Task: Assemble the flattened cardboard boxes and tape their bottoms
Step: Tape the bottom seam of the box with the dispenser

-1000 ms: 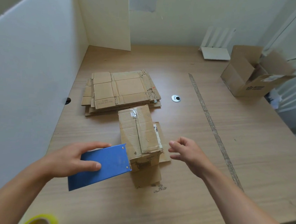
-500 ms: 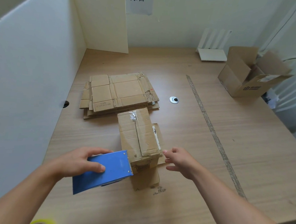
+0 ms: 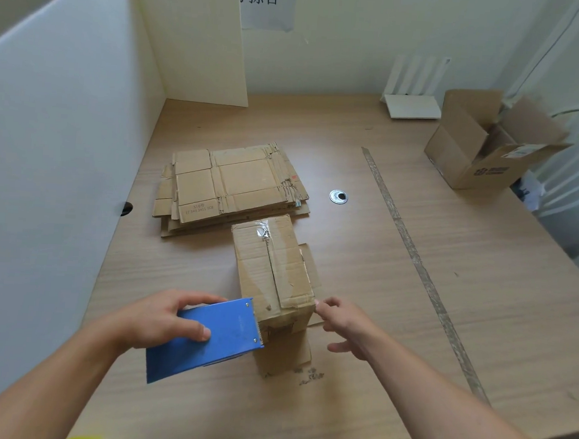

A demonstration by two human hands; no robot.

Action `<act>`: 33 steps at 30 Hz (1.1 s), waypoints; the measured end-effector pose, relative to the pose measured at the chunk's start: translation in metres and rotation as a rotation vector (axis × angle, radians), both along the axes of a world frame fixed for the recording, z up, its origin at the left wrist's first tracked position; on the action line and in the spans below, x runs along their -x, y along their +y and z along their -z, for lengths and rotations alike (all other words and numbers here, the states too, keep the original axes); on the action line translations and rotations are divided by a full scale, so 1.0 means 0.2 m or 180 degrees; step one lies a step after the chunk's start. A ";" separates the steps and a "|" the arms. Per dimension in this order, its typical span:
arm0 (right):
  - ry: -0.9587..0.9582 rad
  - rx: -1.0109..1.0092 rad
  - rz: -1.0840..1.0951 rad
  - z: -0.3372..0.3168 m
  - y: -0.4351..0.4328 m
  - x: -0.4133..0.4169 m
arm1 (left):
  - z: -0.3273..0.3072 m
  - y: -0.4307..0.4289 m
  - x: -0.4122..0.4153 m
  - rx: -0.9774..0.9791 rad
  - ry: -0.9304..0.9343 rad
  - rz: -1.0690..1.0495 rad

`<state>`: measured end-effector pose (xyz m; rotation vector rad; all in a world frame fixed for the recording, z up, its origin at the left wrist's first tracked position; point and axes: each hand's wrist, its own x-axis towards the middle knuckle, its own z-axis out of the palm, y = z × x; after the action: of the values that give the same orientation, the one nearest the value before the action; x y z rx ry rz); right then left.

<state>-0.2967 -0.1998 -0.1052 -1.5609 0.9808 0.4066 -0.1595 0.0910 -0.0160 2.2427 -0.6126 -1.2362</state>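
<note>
**Q:** What are the fingers doing in this figure?

**A:** The left hand (image 3: pixel 160 320) is gripping the blue flat-sided tape dispenser (image 3: pixel 213 340), with its thumb and fingers (image 3: pixel 205 297) curling over the two long edges. The right hand (image 3: pixel 346 328) is lying relaxed, with its fingers (image 3: pixel 321 306) apart and nearly straight, holding nothing. One fingertip is touching, or all but touching, the near right corner of the small brown cardboard box (image 3: pixel 271 269).

**Q:** Where is that box lying relative to them?

**A:** It is standing on the pale wooden bench (image 3: pixel 411 311) with its closed flaps facing up, directly ahead of the hands and between them. Its long axis, and the centre seam with it, is running away from the person. The dispenser's toothed end is meeting the box's near left edge, so the left hand is working closest to the seam's near end. The right hand is flanking the opposite side.

**Q:** What is the coming move depending on?

**A:** Probably on that alignment. Clear tape appears to be covering the seam already and crumpling at the far end. The cut at the near edge is therefore seemingly pending, with the right hand steadying the box.

**Q:** What is lying beyond?

**A:** The stack of flattened brown cardboard boxes (image 3: pixel 229 185) is lying just behind the box. An open-topped brown carton (image 3: pixel 482 146) is sitting well apart at the far right.
</note>
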 end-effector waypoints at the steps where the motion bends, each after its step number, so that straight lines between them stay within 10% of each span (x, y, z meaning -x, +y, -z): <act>1: -0.0072 0.0154 -0.0001 0.00 0.00 0.01 | 0.00 0.00 0.00 -0.0009 0.0009 -0.0006; 18: -0.1465 0.1743 -0.1476 -0.06 -0.02 0.05 | 0.01 -0.01 -0.02 -0.0143 0.0067 0.0073; 29: -0.0706 0.2928 -0.2156 -0.13 -0.01 0.03 | 0.02 -0.02 -0.01 -0.0192 0.0108 0.0014; 33: -0.1842 0.3190 -0.2595 -0.17 0.02 0.00 | 0.01 -0.02 0.00 -0.0192 0.0104 -0.0012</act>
<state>-0.2970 -0.1962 -0.0718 -2.7707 -0.0191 -0.0549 -0.1586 0.0867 -0.0179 2.2668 -0.5654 -1.3030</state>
